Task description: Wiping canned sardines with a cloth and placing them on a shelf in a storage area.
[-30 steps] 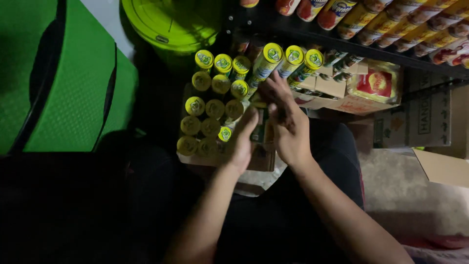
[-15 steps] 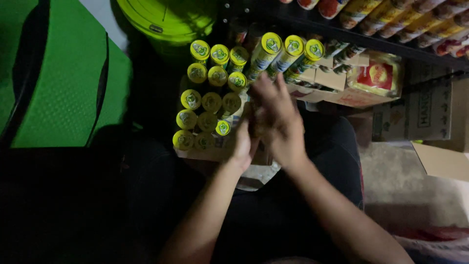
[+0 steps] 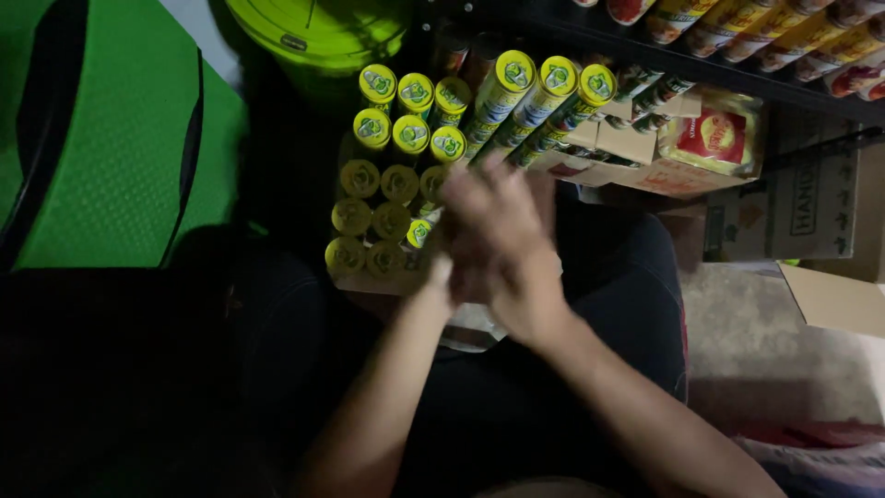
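Observation:
An open carton (image 3: 361, 282) rests against my knees, packed with upright spray cans (image 3: 398, 136) with yellow caps. Three more such cans (image 3: 546, 90) lean tilted at its far right corner. My right hand (image 3: 505, 247) hovers over the carton's near right corner, blurred, fingers pointing up and left. My left hand (image 3: 441, 273) lies pressed against it from the left, mostly covered by it. The blur hides whether either hand holds anything. A bit of clear plastic wrap (image 3: 468, 330) shows just below the hands.
A lime-green bucket lid (image 3: 318, 32) sits behind the carton and a green mesh panel (image 3: 101, 138) stands at left. A dark shelf (image 3: 765, 88) with rows of cans runs along the top right. Below it are a red packet (image 3: 714, 138) and cardboard boxes (image 3: 802, 203).
Both hands have drawn back from the leaning cans toward me and come together over the carton's near right corner. The view has shifted slightly.

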